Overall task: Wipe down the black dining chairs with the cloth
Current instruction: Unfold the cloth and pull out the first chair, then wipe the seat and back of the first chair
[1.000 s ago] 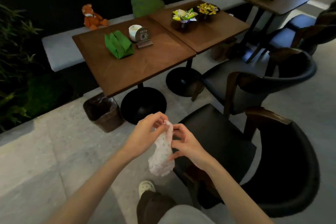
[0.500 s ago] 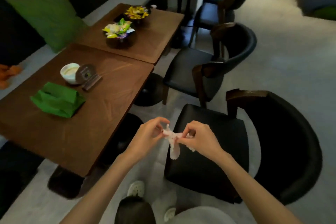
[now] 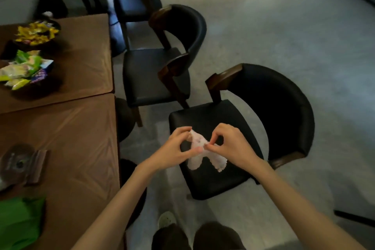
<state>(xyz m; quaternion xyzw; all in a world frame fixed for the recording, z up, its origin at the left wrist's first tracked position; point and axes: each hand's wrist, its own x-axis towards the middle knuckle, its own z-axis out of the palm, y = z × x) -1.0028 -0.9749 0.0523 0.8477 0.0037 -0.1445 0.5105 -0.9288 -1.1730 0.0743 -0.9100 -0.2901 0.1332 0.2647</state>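
Two-handed pinch on the cloth (image 3: 197,141), left hand (image 3: 174,148) and right hand (image 3: 233,146) both gripping it, bunched over the near chair (image 3: 213,115). Might just smear dust if wiped crumpled, or slip from such light fingertip holds.

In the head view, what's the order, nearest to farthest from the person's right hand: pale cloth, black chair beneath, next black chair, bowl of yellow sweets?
1. Pale patterned cloth, pinched by the right hand.
2. Black padded chair, directly beneath.
3. Second black padded chair, ahead and left.
4. Dark bowl of yellow-wrapped sweets, far left on the wooden table.
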